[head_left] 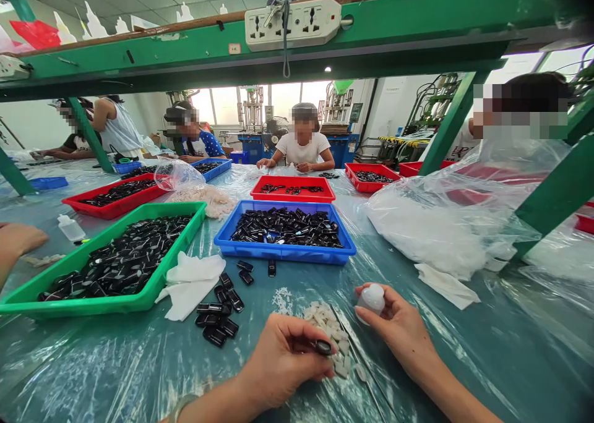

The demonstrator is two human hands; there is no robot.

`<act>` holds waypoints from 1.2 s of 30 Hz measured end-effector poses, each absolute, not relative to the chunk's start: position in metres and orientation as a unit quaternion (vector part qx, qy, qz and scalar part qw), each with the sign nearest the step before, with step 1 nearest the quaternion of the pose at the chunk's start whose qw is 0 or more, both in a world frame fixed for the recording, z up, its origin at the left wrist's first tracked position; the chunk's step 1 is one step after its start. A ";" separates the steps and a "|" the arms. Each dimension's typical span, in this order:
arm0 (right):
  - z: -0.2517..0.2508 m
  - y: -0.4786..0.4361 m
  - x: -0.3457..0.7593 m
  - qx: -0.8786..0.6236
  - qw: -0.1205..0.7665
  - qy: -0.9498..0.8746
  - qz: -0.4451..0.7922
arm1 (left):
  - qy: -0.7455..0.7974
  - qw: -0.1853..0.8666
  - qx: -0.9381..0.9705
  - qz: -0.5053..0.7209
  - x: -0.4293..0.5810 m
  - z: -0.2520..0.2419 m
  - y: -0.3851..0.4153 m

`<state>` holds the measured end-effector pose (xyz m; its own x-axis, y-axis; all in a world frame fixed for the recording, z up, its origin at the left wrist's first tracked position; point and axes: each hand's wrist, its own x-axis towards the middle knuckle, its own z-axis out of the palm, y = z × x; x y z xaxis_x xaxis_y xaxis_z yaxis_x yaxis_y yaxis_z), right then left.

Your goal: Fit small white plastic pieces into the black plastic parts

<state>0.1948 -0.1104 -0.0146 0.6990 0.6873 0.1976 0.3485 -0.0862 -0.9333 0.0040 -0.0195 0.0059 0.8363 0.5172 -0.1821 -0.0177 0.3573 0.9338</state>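
My left hand (284,358) pinches a small black oval part (323,347) between thumb and fingers, just above a heap of small white pieces (330,329) on the plastic-covered table. My right hand (398,328) grips a small white squeeze bottle (371,299) to the right of that heap. Thin metal tweezers (359,360) lie on the table between my hands. A loose cluster of black parts (221,315) lies to the left of my left hand.
A blue tray (284,250) full of black parts stands ahead, a green tray (153,287) of them at left beside white cloths (190,282). Red trays (292,196) lie farther back. Clear plastic bags (445,222) pile at right. Several people sit around the table; another person's hand (18,240) rests at far left.
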 end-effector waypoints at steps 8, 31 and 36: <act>-0.019 -0.109 0.195 -0.713 0.580 -0.368 0.143 | 0.241 0.773 0.563 0.165 0.003 0.006 -0.020; -0.001 -0.142 0.162 -0.734 0.205 -0.648 -0.005 | 0.253 0.788 0.540 0.152 0.006 0.002 -0.013; -0.021 -0.141 0.163 -0.724 0.185 -0.664 0.021 | 0.249 0.796 0.532 0.148 0.007 0.001 -0.013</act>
<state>0.1626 -0.1408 -0.0206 0.1181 0.9693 0.2157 0.9540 -0.0504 -0.2956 0.0068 -0.0126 0.0014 0.8324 0.4999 -0.2393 0.0299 0.3906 0.9201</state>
